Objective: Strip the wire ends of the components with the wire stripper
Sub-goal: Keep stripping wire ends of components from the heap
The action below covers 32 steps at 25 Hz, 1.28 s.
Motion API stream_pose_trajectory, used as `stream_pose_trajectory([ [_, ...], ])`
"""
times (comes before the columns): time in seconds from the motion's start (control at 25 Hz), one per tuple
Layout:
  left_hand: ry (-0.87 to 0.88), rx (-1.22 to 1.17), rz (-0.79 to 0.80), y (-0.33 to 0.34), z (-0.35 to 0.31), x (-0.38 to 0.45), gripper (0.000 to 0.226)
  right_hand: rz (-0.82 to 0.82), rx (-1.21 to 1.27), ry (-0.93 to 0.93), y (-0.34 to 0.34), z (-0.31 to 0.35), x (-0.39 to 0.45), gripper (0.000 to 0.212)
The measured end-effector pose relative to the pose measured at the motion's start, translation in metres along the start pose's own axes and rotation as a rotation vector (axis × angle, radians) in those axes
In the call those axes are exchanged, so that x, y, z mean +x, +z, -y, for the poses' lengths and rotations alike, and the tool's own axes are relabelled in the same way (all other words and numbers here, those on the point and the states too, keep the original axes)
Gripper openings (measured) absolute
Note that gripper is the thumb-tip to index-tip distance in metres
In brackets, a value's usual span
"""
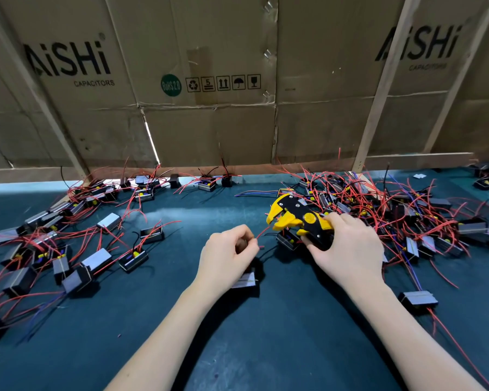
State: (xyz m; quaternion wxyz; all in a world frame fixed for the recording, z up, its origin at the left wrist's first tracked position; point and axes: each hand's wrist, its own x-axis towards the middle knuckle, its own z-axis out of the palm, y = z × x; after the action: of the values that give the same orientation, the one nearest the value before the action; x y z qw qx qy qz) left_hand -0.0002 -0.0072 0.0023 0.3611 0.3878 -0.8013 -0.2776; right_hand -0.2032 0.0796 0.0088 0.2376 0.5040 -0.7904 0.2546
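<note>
Two bare forearms reach up from the near edge over a dark blue-green table [237,348], and the stretch of table between and under them lies open. The left hand [227,261] is curled, thumb and fingertips pinching a thin red wire [263,232] that runs up and right from the pinch. A small black component [244,279] with a pale label lies on the table just under that hand's wrist; whether the pinched wire belongs to it cannot be told. The right hand [347,252] grips the handles of a wire stripper [297,217], a yellow tool with black side plates, rivets and a round yellow pivot. Its toothed yellow jaws stand apart and point left, and the free end of the red wire reaches to just below the lower jaw, close to the mouth. To the left lies a loose scatter of black box-shaped parts [76,266] with red leads, well spaced. To the right and behind the tool a dense heap of the same parts [407,210] and tangled red wires crowds the hand. At the far edge stands a wall of brown cardboard [209,122] printed "AiSHi CAPACITORS", braced by pale wooden strips.
</note>
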Motion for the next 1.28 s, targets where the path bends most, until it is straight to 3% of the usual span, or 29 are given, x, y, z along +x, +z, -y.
stream_pose_trajectory([
  [0.16,-0.017,-0.042,-0.025,0.002,0.004,0.000,0.020,-0.036,0.127,0.122,-0.002,-0.006,0.001,0.045],
  [0.28,-0.036,-0.263,0.097,0.004,0.001,-0.001,0.008,-0.053,0.316,0.279,-0.005,-0.008,0.005,0.040],
  [0.36,0.017,-0.246,0.294,0.004,0.001,-0.003,0.035,-0.092,0.489,0.336,-0.009,-0.014,0.008,0.037],
  [0.44,0.091,-0.087,0.283,-0.002,-0.001,-0.002,0.058,-0.110,0.688,0.385,-0.012,-0.021,0.010,0.034],
  [0.48,0.140,-0.012,0.136,-0.010,-0.002,0.001,0.056,-0.125,0.765,0.402,-0.012,-0.023,0.011,0.033],
  [0.6,0.246,0.271,-0.581,-0.056,0.000,0.013,0.029,-0.208,1.046,0.431,-0.019,-0.021,0.015,0.022],
  [0.68,0.085,0.438,-0.884,-0.096,0.009,0.015,0.027,-0.180,1.380,0.403,-0.028,-0.018,0.017,0.019],
  [0.76,-0.300,0.496,-0.804,-0.131,0.026,0.012,0.031,0.065,1.683,0.319,-0.037,-0.017,0.018,0.031],
  [0.84,-0.644,0.474,-0.547,-0.156,0.045,0.005,0.028,0.433,1.868,0.266,-0.042,-0.008,0.014,0.039],
  [0.88,-0.722,0.404,-0.444,-0.164,0.051,0.002,0.025,0.602,1.904,0.249,-0.042,-0.003,0.010,0.044],
  [1.0,-0.730,0.211,-0.292,-0.168,0.053,-0.003,0.029,1.013,1.862,0.160,-0.033,0.020,-0.004,0.051],
  [1.08,-0.680,0.242,-0.264,-0.161,0.050,-0.002,0.028,1.148,1.835,0.154,-0.024,0.034,-0.011,0.050],
  [1.2,-0.535,0.297,-0.274,-0.148,0.045,0.002,0.012,1.129,1.872,0.320,-0.011,0.043,-0.010,0.046],
  [1.28,-0.435,0.057,-0.212,-0.134,0.034,0.006,0.009,0.983,1.941,0.528,-0.003,0.041,-0.003,0.030],
])
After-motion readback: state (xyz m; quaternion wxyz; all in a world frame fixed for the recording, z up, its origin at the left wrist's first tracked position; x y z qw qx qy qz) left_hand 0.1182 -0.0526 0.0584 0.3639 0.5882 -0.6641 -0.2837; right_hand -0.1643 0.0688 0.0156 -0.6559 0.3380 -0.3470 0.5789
